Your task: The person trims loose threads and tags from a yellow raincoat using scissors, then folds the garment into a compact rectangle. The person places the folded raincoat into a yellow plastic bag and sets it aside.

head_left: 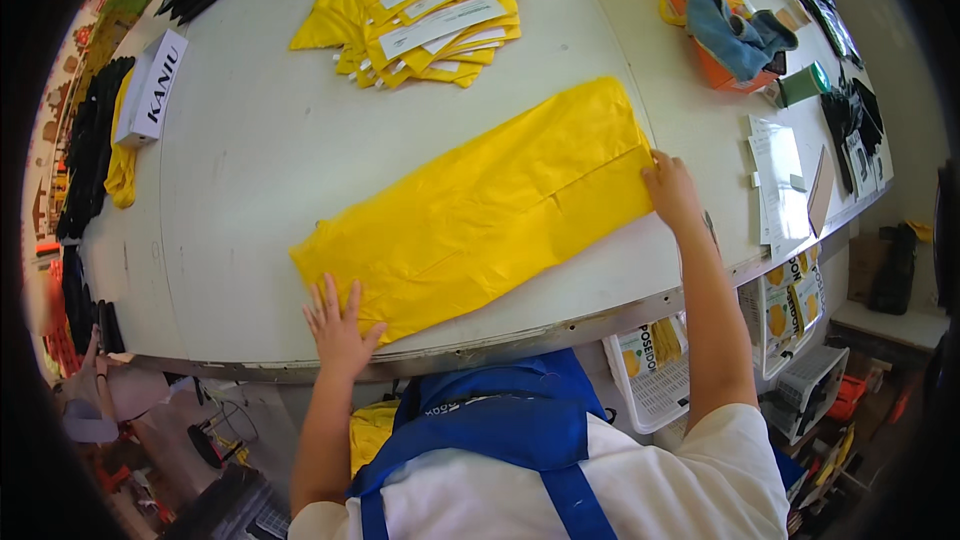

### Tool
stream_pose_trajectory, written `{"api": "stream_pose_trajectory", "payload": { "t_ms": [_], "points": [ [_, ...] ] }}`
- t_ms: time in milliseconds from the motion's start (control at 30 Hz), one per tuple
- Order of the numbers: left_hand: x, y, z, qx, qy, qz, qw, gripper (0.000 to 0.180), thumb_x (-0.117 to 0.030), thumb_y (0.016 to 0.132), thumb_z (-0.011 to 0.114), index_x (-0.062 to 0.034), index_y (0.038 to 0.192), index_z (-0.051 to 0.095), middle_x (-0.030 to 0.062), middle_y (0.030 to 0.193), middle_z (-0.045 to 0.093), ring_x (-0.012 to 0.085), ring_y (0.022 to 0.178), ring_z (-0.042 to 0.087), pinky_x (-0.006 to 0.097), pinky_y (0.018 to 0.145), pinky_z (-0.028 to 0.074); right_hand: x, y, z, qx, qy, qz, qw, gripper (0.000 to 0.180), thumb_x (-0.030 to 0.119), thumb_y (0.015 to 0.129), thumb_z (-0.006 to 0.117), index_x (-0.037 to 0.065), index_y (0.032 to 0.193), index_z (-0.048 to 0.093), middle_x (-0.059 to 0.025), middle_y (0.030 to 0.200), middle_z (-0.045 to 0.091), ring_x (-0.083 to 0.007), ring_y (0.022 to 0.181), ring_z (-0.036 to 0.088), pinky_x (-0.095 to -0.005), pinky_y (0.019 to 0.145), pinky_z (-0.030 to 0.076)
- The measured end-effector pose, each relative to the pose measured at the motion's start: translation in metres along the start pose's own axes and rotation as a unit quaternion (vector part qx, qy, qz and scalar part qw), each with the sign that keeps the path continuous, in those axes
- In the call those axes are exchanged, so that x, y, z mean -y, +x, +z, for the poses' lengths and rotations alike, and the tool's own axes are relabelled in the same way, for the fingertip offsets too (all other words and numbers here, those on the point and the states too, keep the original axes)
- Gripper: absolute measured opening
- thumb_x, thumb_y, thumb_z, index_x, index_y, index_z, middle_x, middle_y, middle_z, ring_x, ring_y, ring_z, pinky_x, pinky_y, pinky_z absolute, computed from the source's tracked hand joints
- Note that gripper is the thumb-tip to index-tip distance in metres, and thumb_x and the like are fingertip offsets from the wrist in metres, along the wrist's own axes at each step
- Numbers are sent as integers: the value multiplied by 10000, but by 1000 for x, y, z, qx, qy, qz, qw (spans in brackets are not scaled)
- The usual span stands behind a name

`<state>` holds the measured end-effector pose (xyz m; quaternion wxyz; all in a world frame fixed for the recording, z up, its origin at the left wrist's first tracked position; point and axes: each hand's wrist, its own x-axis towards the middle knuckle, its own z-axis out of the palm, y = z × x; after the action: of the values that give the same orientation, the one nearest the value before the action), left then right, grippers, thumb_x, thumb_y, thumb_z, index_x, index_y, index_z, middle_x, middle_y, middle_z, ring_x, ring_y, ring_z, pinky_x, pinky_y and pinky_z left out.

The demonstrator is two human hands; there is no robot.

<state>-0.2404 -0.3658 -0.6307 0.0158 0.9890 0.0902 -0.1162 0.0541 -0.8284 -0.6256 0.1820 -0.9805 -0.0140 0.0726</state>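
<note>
while both arms reach up from the lower edge of the frame, the left hand (338, 325) lies flat with its fingers spread wide on the lower left end of a folded yellow garment (480, 210), gripping nothing, just pressing down on the fabric near the table's front edge. the right hand (668, 190) rests at the garment's right end, right of centre in the frame, fingers stretched out and laid on the yellow edge; it is open, and whether the fingertips pinch the cloth cannot be told. the garment is a long smooth strip of shiny yellow material lying slantwise across the middle of the white table (250, 150), its low end at the left hand and its high end toward the upper right.

at the top centre of the frame sits a stack of folded yellow packets with white paper slips (430, 15), well apart from the garment. a white box (152, 88) stands at the upper left, beside dark items along the table's left rim. at the upper right an orange box (705, 25) holds a blue cloth (738, 35), with a green cup (805, 83) just beside it and white papers (780, 180) below. white baskets (655, 375) hang under the table at the lower right, and the person's blue apron (500, 420) fills the bottom centre.
</note>
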Motion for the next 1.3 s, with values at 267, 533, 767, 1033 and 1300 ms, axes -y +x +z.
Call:
{"api": "stream_pose_trajectory", "payload": {
  "t_ms": [267, 533, 767, 1033, 1300],
  "points": [
    [18, 29, -15, -69, 0, 42, 997, 669, -550, 850, 516, -237, 1424, 374, 171, 1541, 104, 449, 1399, 29, 611, 1088, 14, 72, -56, -2, -193, 51, -78, 977, 519, 182, 841, 639, 42, 1309, 462, -180, 1312, 457, -359, 1186, 453, -409, 983, 385],
    [9, 51, -14, -8, -9, 32, 999, 644, -469, 860, 509, -213, 1433, 361, 110, 1548, 146, 386, 1410, 91, 572, 1106, 31, 129, -37, 78, -80, -139, -190, 969, 593, 552, 878, 467, 285, 1402, 398, -29, 1512, 266, -387, 1411, 104, -668, 1061, -1],
    [72, 64, 27, -121, 5, -26, 992, 569, -432, 903, 467, -215, 1420, 375, 67, 1535, 211, 312, 1402, 176, 547, 1101, 93, 112, -34, 83, -64, -159, -181, 968, 601, 539, 873, 485, 278, 1408, 396, 9, 1504, 300, -335, 1422, 113, -592, 1092, 16],
    [99, 91, 3, -82, -53, -94, 991, 529, -428, 936, 410, -215, 1419, 376, 62, 1455, 310, 322, 1340, 243, 508, 1091, 146, 119, -31, 92, -47, -216, -170, 960, 592, 490, 904, 461, 257, 1436, 347, 7, 1535, 229, -342, 1429, 62, -579, 1092, -40],
    [136, 75, 16, -157, -357, -281, 877, 575, -307, 929, 515, -166, 1445, 303, 187, 1416, 319, 323, 1277, 344, 446, 1033, 301, 135, -32, 86, -74, -169, -139, 973, 608, 435, 944, 428, 160, 1462, 269, -62, 1542, 188, -364, 1424, 55, -579, 1100, 17]
  ]
}}
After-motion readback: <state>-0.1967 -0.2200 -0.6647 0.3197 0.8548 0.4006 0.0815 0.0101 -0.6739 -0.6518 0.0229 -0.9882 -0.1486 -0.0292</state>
